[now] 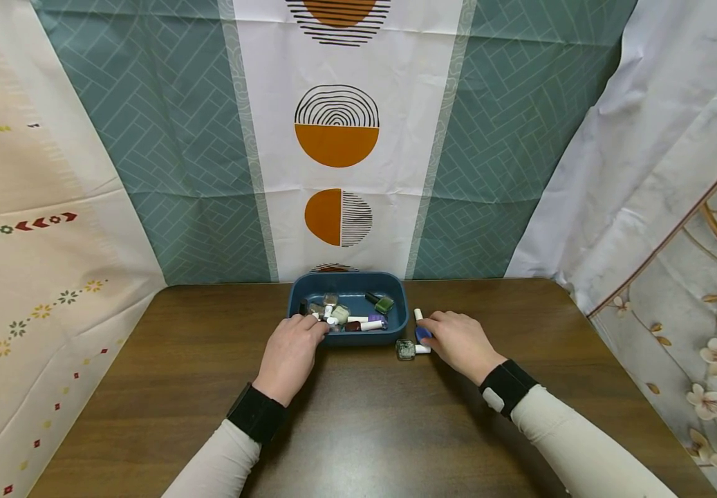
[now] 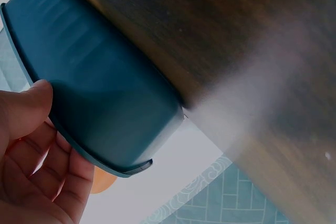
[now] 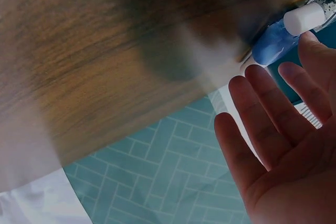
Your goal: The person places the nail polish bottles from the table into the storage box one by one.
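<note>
My left hand (image 1: 292, 349) grips the near-left rim of a dark blue plastic bin (image 1: 364, 339), thumb on the outer wall and fingers over the edge. Nail polish bottles lie in the bin, among them a green one (image 1: 384, 305), a pale one (image 1: 341, 315) and a dark red one (image 1: 353, 326). Just right of the bin, my right hand (image 1: 460, 342) is at a blue nail polish bottle (image 1: 422, 333), its fingers loosely extended. Beside that lies a speckled clear bottle (image 1: 405, 349) with a white cap (image 3: 304, 19); the thumb is close to this cap, contact unclear.
The brown wooden table (image 1: 358, 429) ends right behind the bin. A teal and white patterned cloth (image 1: 346, 173) hangs along its back edge. More cloths hang at the left (image 1: 41, 277) and right (image 1: 663, 277).
</note>
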The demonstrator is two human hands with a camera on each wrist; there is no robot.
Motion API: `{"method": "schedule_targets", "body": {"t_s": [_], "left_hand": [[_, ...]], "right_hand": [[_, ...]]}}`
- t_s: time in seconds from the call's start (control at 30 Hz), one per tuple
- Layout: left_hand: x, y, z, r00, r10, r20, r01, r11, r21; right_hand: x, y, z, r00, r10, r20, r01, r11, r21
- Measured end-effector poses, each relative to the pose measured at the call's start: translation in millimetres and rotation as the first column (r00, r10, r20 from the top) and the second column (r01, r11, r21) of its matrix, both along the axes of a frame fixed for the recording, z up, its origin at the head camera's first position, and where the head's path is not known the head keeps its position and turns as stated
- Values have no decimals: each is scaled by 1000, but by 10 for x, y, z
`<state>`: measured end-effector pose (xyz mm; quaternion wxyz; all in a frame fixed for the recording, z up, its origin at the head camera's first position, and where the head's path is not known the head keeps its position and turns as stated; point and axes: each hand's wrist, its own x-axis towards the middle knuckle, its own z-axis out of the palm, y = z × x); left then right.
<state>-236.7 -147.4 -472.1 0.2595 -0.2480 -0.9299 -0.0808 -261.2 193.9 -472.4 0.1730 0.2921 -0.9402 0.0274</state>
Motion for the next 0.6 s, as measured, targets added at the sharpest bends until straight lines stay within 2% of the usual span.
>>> {"method": "schedule_targets", "body": {"t_s": [0.4, 0.6], "left_hand": [[-11, 1, -4, 1000, -9, -25, 9, 1000, 3], [-5, 7, -4, 1000, 2, -2, -2, 1000, -6]], "right_hand": [[-28, -10, 18, 999, -14, 33, 14, 1000, -2], [-55, -11, -28, 999, -10, 48, 10, 1000, -4]]}}
